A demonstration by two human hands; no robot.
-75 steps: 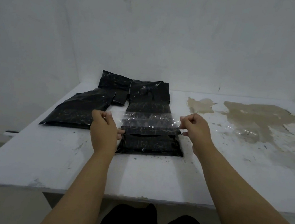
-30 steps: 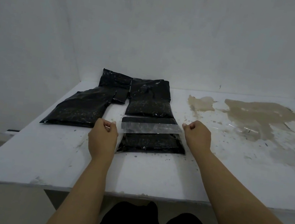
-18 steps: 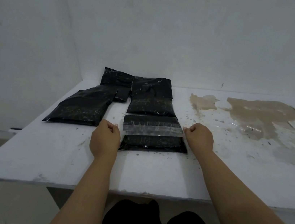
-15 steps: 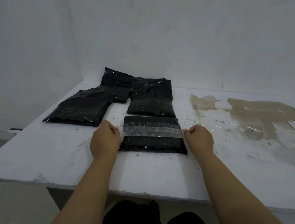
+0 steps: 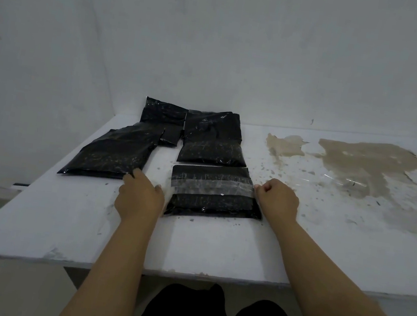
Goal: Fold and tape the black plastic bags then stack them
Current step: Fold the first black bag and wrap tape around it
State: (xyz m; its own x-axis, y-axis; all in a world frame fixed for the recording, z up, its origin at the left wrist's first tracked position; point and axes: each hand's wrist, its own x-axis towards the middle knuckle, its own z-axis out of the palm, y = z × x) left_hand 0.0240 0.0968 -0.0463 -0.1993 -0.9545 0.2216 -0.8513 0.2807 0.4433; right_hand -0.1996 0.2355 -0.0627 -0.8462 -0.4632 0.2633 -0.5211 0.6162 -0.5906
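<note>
White table (image 5: 216, 250) carried a brown stain (image 5: 367, 166) toward 2 o'clock. Long black bag (image 5: 111, 155) lay at 10 o'clock; two more bags (image 5: 212, 142) sat at 12, against the wall. Folded bag (image 5: 213, 193) lay nearest, centre, with a clear tape strip (image 5: 211, 185) across it. Left hand (image 5: 140, 196), fingers loosely spread, touched the long bag's near corner. Right hand (image 5: 279, 200), fingers curled, sat at the tape's right end; whether it was pinching the tape could not be told.

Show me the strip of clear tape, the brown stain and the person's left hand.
clear tape (image 5: 213, 185), head view, middle of the strip.
brown stain (image 5: 367, 164), head view, its wide centre.
left hand (image 5: 140, 197), head view, back of the hand.
</note>
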